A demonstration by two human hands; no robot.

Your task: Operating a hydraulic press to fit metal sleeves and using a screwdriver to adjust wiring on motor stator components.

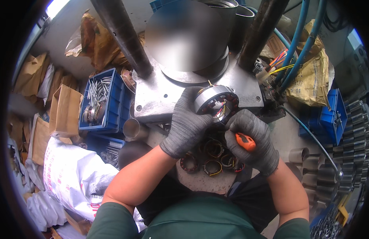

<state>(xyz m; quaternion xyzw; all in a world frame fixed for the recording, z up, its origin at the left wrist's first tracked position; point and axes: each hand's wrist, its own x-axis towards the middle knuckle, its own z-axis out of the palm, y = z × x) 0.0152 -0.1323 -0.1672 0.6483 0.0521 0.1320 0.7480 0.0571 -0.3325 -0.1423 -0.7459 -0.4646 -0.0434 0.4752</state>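
Observation:
In a grey knitted glove, my left hand (pixel 189 123) is closed round a motor stator (pixel 211 98) with a broad silvery metal rim. Its open face is turned toward me, and thin coloured wires (pixel 221 110) show in its middle. My right hand (pixel 254 139), gloved alike, is closed on an orange-handled tool (pixel 245 142) just right of the stator. The handle's end points back at me; the tool's working end is hidden by the hand and the stator. Below the hands, several wound stators (pixel 213 167) with coloured leads lie on the floor.
Ahead stands a press with a steel base plate (pixel 152 104), a large round ram (pixel 184 40) and dark columns (pixel 122 38). Blue bins (pixel 117 104) of metal rods sit left, beside a white sack (pixel 71 175). Many metal sleeves (pixel 331 161) line the right; blue hoses (pixel 301 55) hang there.

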